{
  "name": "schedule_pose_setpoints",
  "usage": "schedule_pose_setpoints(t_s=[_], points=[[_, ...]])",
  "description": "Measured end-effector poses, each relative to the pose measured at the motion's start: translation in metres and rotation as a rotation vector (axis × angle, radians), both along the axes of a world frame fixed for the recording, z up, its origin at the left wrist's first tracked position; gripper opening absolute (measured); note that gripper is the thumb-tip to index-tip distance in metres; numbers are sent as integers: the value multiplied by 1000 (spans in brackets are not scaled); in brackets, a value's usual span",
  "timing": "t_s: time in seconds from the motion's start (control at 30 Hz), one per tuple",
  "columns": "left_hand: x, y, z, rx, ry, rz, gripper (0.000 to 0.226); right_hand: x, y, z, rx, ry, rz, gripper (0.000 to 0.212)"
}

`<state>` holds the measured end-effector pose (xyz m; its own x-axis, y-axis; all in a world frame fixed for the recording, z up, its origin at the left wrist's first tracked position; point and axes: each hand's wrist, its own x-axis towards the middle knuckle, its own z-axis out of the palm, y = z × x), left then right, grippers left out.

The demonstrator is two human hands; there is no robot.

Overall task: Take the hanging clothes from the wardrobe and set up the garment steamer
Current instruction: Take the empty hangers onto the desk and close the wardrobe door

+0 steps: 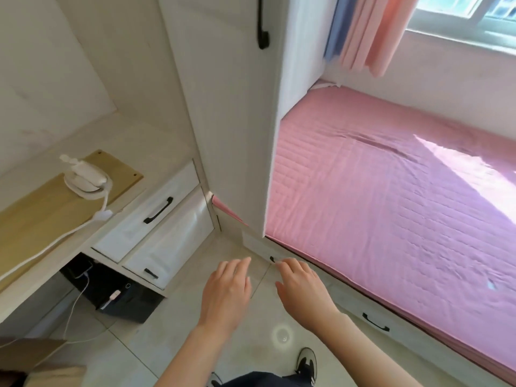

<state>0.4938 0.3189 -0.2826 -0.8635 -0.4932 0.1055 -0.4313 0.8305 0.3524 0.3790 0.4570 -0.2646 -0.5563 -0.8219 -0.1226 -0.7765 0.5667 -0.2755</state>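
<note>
Left hand (226, 291) and right hand (303, 289) were both held out palm-down, fingers spread and relaxed, gripping nothing above the pale tiled floor (167, 344). The steamer (85, 180), smooth white plastic with a rounded base, lay on the wooden desk (36, 219) at left, well apart from the hands. Its long axis ran from the wall toward the desk's front edge, where a thick white cord (55, 241) trailed off. The wardrobe (229, 107), white with a black bar handle (262, 23), stood shut beside a pink quilted bed (391, 205).
</note>
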Motion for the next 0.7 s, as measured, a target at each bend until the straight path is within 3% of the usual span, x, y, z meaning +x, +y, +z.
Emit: schedule_pose_setpoints(t_s=[0.17, 0.37, 0.7], points=[[-74, 50, -1, -16, 23, 12, 37, -72, 48, 4, -4, 55, -4, 27], [-146, 83, 9, -9, 10, 29, 35, -146, 79, 14, -32, 43, -1, 31], [-251, 56, 38, -105, 25, -7, 33, -241, 54, 22, -91, 108, 0, 31]])
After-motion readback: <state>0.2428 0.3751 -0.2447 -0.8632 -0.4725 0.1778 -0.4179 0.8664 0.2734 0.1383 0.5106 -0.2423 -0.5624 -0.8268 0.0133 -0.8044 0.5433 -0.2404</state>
